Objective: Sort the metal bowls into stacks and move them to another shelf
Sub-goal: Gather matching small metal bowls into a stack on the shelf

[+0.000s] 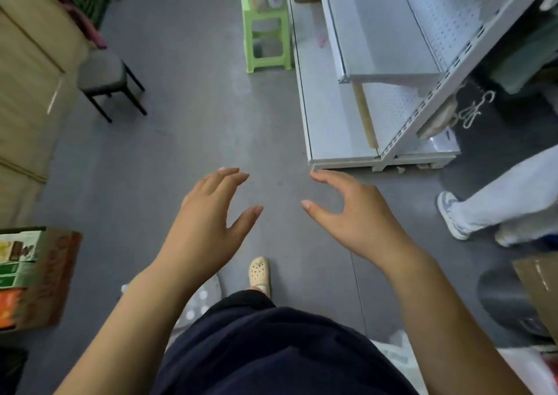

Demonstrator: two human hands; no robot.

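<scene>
No metal bowls are in view. My left hand (208, 222) and my right hand (353, 213) are both held out in front of me over the grey floor, fingers spread and holding nothing. A white metal shelf unit (389, 71) stands ahead on the right, its bare shelves and bottom board showing. My right hand's fingertips are just short of the unit's near corner. Below my hands I see my dark trousers and one cream clog (259, 272).
A green plastic stool (265, 32) stands by the shelf's far end. A dark stool (105, 77) and wooden cabinet (27, 77) are at left. A printed cardboard box (36, 276) sits lower left. Another person's leg and sneaker (453, 216) are at right, near a cardboard box (540, 286).
</scene>
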